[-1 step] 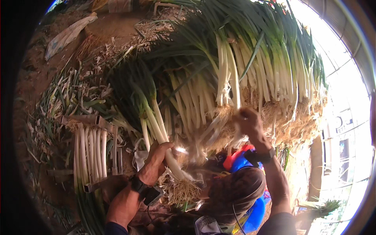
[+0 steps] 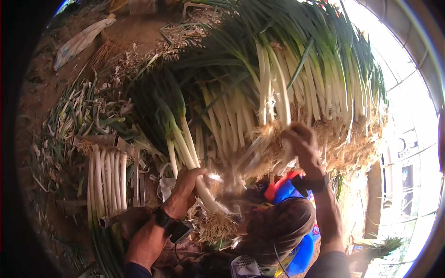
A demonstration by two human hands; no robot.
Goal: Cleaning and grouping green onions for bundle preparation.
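My left hand (image 2: 185, 185) is closed around the white stalk of a long green onion (image 2: 204, 194), with its bushy roots hanging below and its green leaves reaching up and left. My right hand (image 2: 302, 142), blurred by motion, has its fingers curled on the lower end of another long green onion (image 2: 281, 88) at the front of the pile. Its fingertips are partly smeared. Behind both hands lies a large pile of green onions (image 2: 320, 78), leaves away from me and tangled roots toward me.
At the left, a metal frame (image 2: 121, 144) holds several cleaned green onions (image 2: 107, 180) side by side. Trimmed leaves and peelings (image 2: 83, 116) litter the ground beyond. Blue and red plastic (image 2: 283, 187) lies beside my knee (image 2: 287, 222). A pale sack (image 2: 83, 41) lies far left.
My right hand has shifted slightly to the right, and the lower end of the green onion at its fingers has swung right with it. My left hand stays in place.
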